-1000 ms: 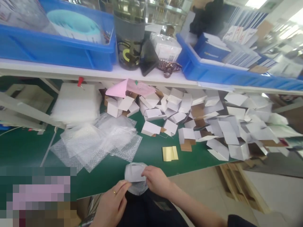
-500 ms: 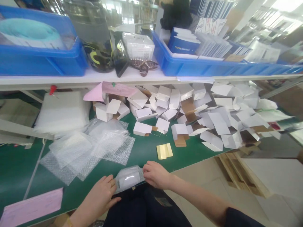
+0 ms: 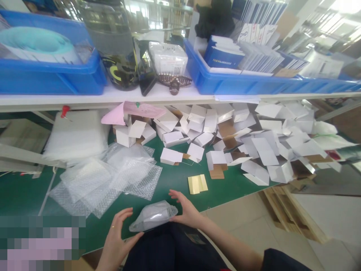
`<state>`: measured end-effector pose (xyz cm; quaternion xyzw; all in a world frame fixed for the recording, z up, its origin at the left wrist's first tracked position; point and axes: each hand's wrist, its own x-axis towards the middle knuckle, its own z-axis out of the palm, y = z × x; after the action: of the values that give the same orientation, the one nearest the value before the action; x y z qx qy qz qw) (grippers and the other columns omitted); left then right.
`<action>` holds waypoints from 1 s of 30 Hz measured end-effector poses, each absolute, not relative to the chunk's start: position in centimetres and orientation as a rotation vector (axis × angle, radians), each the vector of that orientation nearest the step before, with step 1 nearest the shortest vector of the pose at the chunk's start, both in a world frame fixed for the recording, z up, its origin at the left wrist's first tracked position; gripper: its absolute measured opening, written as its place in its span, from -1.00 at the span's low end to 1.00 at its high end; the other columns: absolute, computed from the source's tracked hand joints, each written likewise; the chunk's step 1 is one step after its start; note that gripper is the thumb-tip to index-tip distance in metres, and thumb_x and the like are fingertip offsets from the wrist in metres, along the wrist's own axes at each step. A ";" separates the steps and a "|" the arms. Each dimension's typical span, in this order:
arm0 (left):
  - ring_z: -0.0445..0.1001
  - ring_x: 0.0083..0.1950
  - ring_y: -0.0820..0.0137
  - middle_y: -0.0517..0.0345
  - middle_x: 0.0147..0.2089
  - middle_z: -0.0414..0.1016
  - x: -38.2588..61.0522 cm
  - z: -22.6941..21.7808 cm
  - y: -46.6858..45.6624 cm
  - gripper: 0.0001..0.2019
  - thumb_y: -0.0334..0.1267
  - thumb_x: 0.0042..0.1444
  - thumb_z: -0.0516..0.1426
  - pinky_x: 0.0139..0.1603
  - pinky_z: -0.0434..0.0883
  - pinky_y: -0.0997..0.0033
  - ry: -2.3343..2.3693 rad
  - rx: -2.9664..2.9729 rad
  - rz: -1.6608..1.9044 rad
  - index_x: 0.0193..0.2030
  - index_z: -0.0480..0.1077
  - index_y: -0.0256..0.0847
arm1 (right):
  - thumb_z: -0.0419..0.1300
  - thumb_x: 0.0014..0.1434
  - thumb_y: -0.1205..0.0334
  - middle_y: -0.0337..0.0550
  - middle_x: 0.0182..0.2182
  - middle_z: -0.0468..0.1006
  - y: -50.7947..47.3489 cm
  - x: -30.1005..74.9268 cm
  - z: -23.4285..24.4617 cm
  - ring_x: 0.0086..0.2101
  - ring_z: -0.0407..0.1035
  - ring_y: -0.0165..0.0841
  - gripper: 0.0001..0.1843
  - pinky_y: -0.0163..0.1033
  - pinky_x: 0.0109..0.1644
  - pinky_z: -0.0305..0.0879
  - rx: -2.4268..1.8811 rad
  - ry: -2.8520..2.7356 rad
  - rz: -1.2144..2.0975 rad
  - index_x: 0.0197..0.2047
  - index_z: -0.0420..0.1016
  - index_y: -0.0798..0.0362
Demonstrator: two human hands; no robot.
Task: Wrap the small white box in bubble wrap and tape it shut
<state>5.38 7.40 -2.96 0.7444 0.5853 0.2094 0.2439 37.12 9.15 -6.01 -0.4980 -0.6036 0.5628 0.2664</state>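
Observation:
A small white item wrapped in a bubble-wrap pouch (image 3: 153,220) sits at the near edge of the green table (image 3: 175,182), held between both hands. My left hand (image 3: 117,241) cups its left end with fingers curved and a ring showing. My right hand (image 3: 186,209) holds its right end, fingers partly spread. Loose bubble-wrap pouches (image 3: 107,180) lie just beyond the left hand. A folded yellow sticky pad (image 3: 197,184) lies beyond the right hand.
A heap of small white cardboard boxes (image 3: 239,143) covers the table's far right. A white foam stack (image 3: 77,135) stands at the left. A white shelf (image 3: 118,97) above carries two blue bins (image 3: 56,77), a dark jug (image 3: 120,56) and a hair clip (image 3: 173,81).
The wrapped item has been turned from flat and facing up to lying lengthwise between my hands. Both hands have opened from a pinch on it to a looser cupping grip.

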 end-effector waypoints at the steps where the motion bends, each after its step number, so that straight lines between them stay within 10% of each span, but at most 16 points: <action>1: 0.50 0.19 0.09 -0.15 0.20 0.47 5.6 -3.5 7.4 -0.35 0.00 0.03 0.33 0.17 0.50 0.02 1.582 1.985 0.550 0.22 0.34 -0.21 | 0.52 -0.07 0.14 0.03 0.20 0.43 9.1 36.8 -6.5 0.14 0.35 -0.13 -0.13 0.02 0.24 0.29 -1.348 -1.607 1.524 0.30 0.36 -0.07; 5: 0.52 0.21 0.13 0.02 0.05 0.64 5.9 -5.1 7.5 -0.75 -0.10 0.20 0.20 0.22 0.49 0.01 1.376 1.849 0.499 -0.05 0.60 -0.06 | 0.37 0.17 0.11 -0.10 -0.05 0.63 8.8 36.2 -8.0 0.01 0.44 -0.20 -0.89 -0.03 0.16 0.31 -1.322 -1.526 1.477 -0.25 0.70 -0.09; 12: 0.56 0.15 0.15 0.00 0.08 0.63 6.3 -5.2 7.8 -0.69 -0.02 0.18 0.22 0.21 0.51 0.10 1.402 1.566 0.547 -0.04 0.63 -0.08 | 0.49 0.02 0.06 -0.07 0.08 0.58 8.8 35.9 -7.8 0.08 0.40 -0.16 -0.54 -0.01 0.21 0.26 -1.275 -1.483 1.483 0.01 0.63 -0.12; 16: 0.65 -0.05 0.29 0.14 -0.18 0.70 7.0 -5.8 8.0 -0.80 -0.09 0.24 0.19 0.02 0.60 0.35 1.253 1.733 0.624 -0.18 0.66 -0.01 | 0.36 0.07 0.37 -0.15 -0.26 0.57 9.0 34.5 -7.1 -0.17 0.40 -0.28 -0.92 -0.16 -0.01 0.29 -1.291 -1.674 1.385 -0.34 0.61 0.01; 21: 0.66 -0.10 0.38 0.22 -0.15 0.70 6.2 -6.0 7.7 -0.81 -0.19 0.26 0.17 -0.02 0.59 0.47 1.248 1.805 0.705 -0.13 0.64 0.03 | 0.11 0.03 0.56 -0.25 -0.41 0.35 10.1 36.4 -4.3 -0.37 0.28 -0.40 -0.77 -0.32 -0.30 0.20 -1.306 -1.704 1.361 -0.43 0.45 0.04; 27: 0.66 -0.12 0.36 0.22 -0.17 0.70 6.1 -5.7 7.8 -0.80 -0.14 0.28 0.16 -0.05 0.60 0.46 1.246 1.822 0.697 -0.15 0.65 0.05 | 0.37 -0.02 0.35 -0.05 -0.05 0.48 11.2 36.6 -2.4 -0.06 0.33 -0.21 -0.48 -0.13 0.02 0.29 -1.221 -2.047 1.278 0.05 0.44 0.04; 30: 0.66 -0.10 0.36 0.24 -0.13 0.70 5.9 -5.8 7.7 -0.78 -0.10 0.28 0.14 -0.04 0.60 0.45 1.281 1.785 0.663 -0.12 0.64 0.08 | 0.24 0.17 0.37 -0.09 -0.25 0.52 10.7 36.2 -3.8 -0.19 0.36 -0.25 -0.85 -0.14 -0.06 0.28 -1.212 -2.302 1.166 -0.16 0.54 0.05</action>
<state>5.91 7.71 -5.81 0.7091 0.5089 0.2635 0.4108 36.22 10.73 -3.79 -0.4206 -0.7990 0.4047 0.1447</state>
